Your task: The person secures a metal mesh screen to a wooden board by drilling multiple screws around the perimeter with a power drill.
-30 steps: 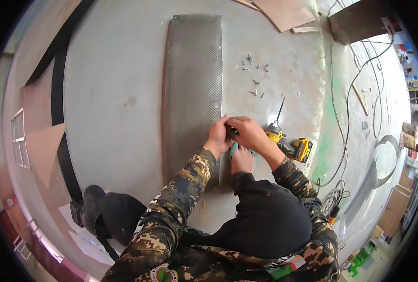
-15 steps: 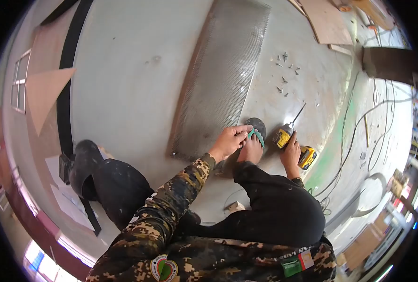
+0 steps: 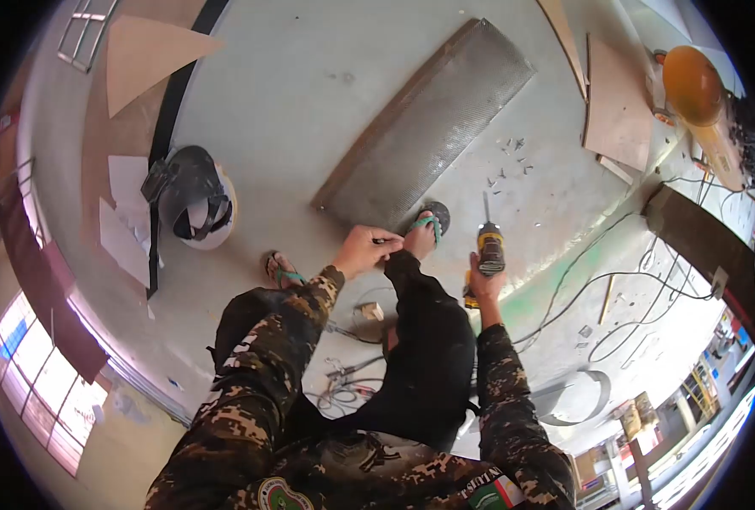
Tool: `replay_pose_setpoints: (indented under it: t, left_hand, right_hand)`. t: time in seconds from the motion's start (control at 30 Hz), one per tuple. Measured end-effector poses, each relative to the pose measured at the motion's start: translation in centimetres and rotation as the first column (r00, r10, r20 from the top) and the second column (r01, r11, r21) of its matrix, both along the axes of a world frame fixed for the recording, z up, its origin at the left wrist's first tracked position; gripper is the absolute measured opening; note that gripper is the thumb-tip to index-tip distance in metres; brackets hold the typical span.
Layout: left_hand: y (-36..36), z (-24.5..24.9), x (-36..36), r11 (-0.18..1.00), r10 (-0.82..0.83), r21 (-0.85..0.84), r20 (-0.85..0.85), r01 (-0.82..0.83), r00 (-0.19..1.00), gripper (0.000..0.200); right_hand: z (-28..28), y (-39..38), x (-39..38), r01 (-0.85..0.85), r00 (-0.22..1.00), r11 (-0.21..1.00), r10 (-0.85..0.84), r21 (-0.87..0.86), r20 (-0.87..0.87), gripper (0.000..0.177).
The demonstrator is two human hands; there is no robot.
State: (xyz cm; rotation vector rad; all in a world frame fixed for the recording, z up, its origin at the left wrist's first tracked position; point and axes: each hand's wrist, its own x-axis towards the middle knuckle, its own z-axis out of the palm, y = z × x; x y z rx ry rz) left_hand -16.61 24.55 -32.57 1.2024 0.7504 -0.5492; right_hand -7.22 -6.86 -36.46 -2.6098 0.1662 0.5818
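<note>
**Cordless Drill Being Gripped Beside Perforated Metal Panel**

At the center right of the frame, a yellow-and-black cordless drill (image 3: 490, 246) is being held in the right hand (image 3: 486, 282), its fingers being wrapped around the grip and its bit being pointed toward the top of the frame. Near the center, a small dark item (image 3: 380, 241), too small to be identified, is being pinched between the fingertips of the left hand (image 3: 362, 252), close to a sandaled foot (image 3: 424, 238). The perforated metal panel (image 3: 428, 119) is lying diagonally on the floor (image 3: 267, 127), from upper center down toward the feet. Loose screws (image 3: 513, 157) are being kept scattered to its right. At left, a black welding helmet (image 3: 192, 191) is resting on the floor.
</note>
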Motion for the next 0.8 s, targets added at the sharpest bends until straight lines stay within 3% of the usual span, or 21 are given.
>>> replay_pose_setpoints:
  t: [0.07, 0.1, 0.17, 0.33, 0.47, 0.5, 0.57, 0.6, 0.67, 0.73, 0.8]
  left_hand:
    - [0.4, 1.3, -0.5, 0.989, -0.071, 0.132, 0.019, 0.068, 0.997, 0.021]
    - [0.3, 2.0, -1.1, 0.99, -0.06, 0.125, 0.008, 0.058, 0.998, 0.021]
    - [0.6, 3.2, -0.8, 0.994, 0.094, -0.037, -0.146, -0.1, 0.985, 0.021]
    - [-0.4, 5.1, 0.2, 0.921, 0.345, -0.103, -0.237, -0.377, 0.908, 0.017]
    - [-0.4, 5.4, 1.3, 0.84, 0.501, -0.093, -0.244, -0.534, 0.83, 0.017]
    - [-0.4, 5.0, 1.3, 0.77, 0.581, -0.145, -0.24, -0.621, 0.777, 0.016]
    - [-0.3, 4.3, 1.5, 0.633, 0.697, -0.187, -0.283, -0.751, 0.659, 0.013]
    - [-0.3, 4.0, 1.6, 0.626, 0.701, -0.191, -0.287, -0.756, 0.653, 0.013]
    - [0.1, 2.9, 1.5, 0.493, 0.785, -0.182, -0.327, -0.851, 0.526, 0.009]
    - [0.4, 2.0, 1.2, 0.444, 0.802, -0.155, -0.37, -0.883, 0.468, 0.009]
    - [0.7, 1.2, 0.9, 0.385, 0.822, -0.12, -0.406, -0.915, 0.399, 0.008]
  right_hand:
    - [3.2, 1.9, 0.3, -0.112, 0.993, 0.994, 0.113, -0.008, 0.026, 0.042]
    - [5.1, 2.5, 0.4, -0.073, 0.995, 0.988, 0.081, 0.134, -0.052, 0.041]
    - [6.8, 3.0, 0.6, -0.147, 0.985, 0.959, 0.164, 0.241, -0.053, 0.034]
    - [10.8, 3.9, 0.7, -0.357, 0.897, 0.83, 0.433, 0.428, -0.092, 0.028]
    - [14.3, 5.8, 1.3, -0.295, 0.89, 0.79, 0.432, 0.538, -0.146, 0.036]
    - [14.9, 6.1, 1.4, -0.206, 0.884, 0.806, 0.396, 0.554, -0.248, 0.038]
    - [15.4, 6.8, 1.9, -0.22, 0.869, 0.78, 0.429, 0.585, -0.246, 0.039]
    - [15.7, 7.1, 2.3, -0.227, 0.857, 0.752, 0.456, 0.619, -0.239, 0.041]
    - [16.5, 8.0, 3.2, -0.292, 0.847, 0.732, 0.497, 0.616, -0.19, 0.044]
    - [17.1, 8.9, 4.1, -0.45, 0.771, 0.689, 0.621, 0.568, -0.141, 0.049]
    - [17.6, 10.1, 5.0, -0.475, 0.746, 0.66, 0.653, 0.582, -0.131, 0.051]
